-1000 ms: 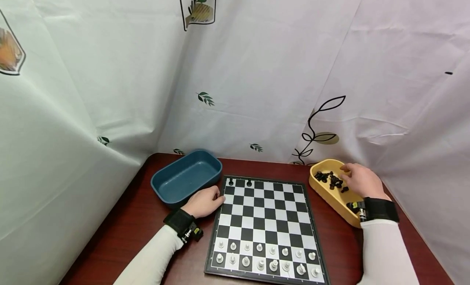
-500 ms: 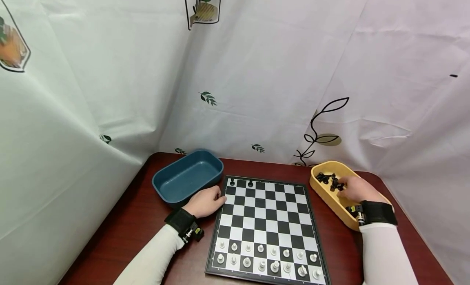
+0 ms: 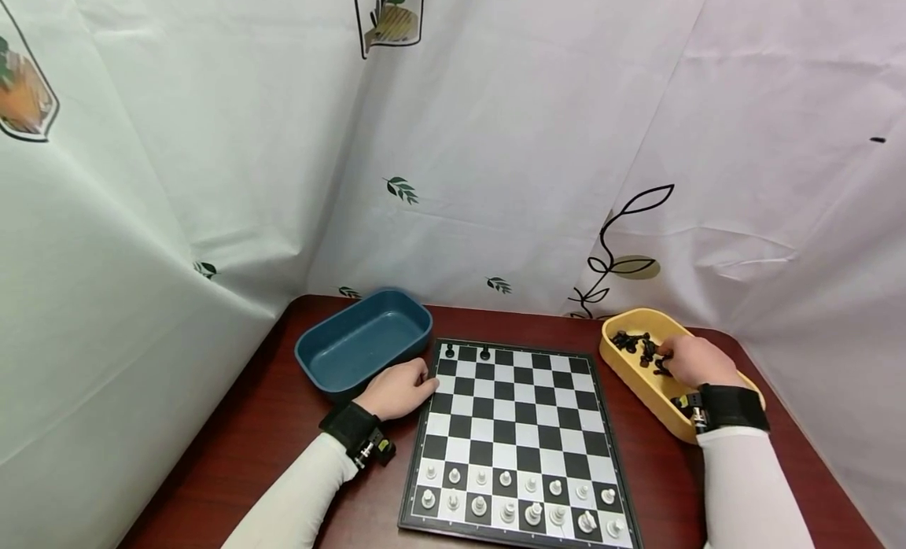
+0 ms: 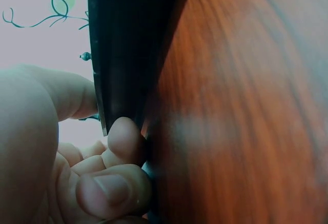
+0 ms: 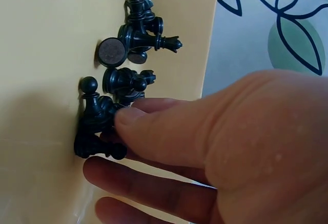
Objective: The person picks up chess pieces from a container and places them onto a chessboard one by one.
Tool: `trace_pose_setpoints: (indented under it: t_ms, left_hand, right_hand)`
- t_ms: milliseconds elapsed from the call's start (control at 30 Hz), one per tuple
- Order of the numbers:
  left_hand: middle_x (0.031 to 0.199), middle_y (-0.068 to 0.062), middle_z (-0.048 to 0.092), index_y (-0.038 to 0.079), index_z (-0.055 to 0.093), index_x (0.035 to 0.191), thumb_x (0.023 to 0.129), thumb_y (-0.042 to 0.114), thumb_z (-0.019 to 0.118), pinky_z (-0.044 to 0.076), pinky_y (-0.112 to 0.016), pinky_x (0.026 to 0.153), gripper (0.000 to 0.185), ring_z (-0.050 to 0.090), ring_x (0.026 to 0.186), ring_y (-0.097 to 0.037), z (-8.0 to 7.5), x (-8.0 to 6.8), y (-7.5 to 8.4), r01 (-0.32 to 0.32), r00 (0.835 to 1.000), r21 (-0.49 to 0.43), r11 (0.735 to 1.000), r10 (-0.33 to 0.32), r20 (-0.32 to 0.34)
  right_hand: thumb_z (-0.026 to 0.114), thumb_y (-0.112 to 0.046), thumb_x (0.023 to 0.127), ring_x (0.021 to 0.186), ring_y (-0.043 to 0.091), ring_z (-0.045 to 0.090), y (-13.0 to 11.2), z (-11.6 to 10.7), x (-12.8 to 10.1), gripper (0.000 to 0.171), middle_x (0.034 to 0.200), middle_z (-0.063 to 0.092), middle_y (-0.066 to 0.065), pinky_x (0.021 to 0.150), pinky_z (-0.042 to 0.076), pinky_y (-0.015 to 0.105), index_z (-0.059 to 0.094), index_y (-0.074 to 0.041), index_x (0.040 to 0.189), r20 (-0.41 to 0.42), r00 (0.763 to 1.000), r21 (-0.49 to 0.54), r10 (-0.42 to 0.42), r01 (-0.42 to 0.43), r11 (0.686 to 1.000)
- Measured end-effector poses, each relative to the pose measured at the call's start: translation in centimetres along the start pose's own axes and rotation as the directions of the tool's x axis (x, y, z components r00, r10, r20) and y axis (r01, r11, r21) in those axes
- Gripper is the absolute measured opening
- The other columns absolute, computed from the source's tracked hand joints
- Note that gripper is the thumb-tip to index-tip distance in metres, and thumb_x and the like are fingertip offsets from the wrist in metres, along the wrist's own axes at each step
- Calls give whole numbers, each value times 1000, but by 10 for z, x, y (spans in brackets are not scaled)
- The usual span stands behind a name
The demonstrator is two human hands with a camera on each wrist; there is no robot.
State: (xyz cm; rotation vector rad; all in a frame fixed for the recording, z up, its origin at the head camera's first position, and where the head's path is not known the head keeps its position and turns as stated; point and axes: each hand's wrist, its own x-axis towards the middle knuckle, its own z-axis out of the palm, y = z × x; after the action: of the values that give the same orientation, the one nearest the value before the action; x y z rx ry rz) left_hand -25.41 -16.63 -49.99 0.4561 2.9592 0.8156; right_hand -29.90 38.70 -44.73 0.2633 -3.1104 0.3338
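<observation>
My left hand [image 3: 400, 388] holds the left edge of the chessboard [image 3: 504, 431]. In the left wrist view, the thumb lies over the board's face and curled fingers [image 4: 123, 137] meet its edge. My right hand [image 3: 697, 360] is inside the yellow tray [image 3: 646, 385], among jumbled black chess pieces [image 5: 128, 44]. In the right wrist view, its thumb touches a black pawn [image 5: 92, 101] and the index finger lies behind; whether they pinch a piece is hidden. Two black pieces [image 3: 484, 353] stand on the board's far row.
White chess pieces [image 3: 479, 505] fill the two near rows of the board. A blue tray [image 3: 364, 340] stands left of the board, close to the left hand. White printed cloth [image 3: 495, 140] walls off the back and sides of the dark red table [image 3: 347, 502].
My right hand has gone down into the yellow tray, and some black pieces there have shifted. The left hand stays at the board's edge.
</observation>
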Motion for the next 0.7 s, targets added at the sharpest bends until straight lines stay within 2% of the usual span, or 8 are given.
trace_pose_setpoints:
  t_ms: [200,367,533,700]
  left_hand:
    - [71,5,54,22,59,88,110,41,65,42,-34,61,30,52,61,-12,0,-1,0,0,1000,-4,1000,0,3]
    - [72,4,55,21,59,88,110,39,65,42,-34,62,29,52,62,-13,-1,-2,3,0,1000,-2,1000,0,6]
    - [72,4,55,21,59,88,110,39,65,42,-34,62,29,51,62,-13,-2,-2,4,2,1000,4,1000,-2,7]
    - [72,4,55,21,59,88,110,39,65,42,-34,63,29,51,62,-13,-4,-1,4,5,1000,11,1000,-5,9]
  right_hand:
    - [73,-6,95,95,45,73,1,-2,0,21,111,77,28,76,57,66,82,-1,113,-20,999,-18,25,-25,1000]
    - [75,-7,95,90,40,73,0,-5,-3,16,106,79,24,76,58,65,84,-2,108,-41,999,-19,10,-11,1000]
    - [77,-7,95,97,48,74,0,-5,-2,17,110,79,28,80,58,68,85,-1,110,-67,998,-27,9,-10,1000]
    - [77,-7,94,97,49,74,1,-4,0,17,108,79,28,78,58,68,85,-2,109,-106,994,-23,8,-10,1000]
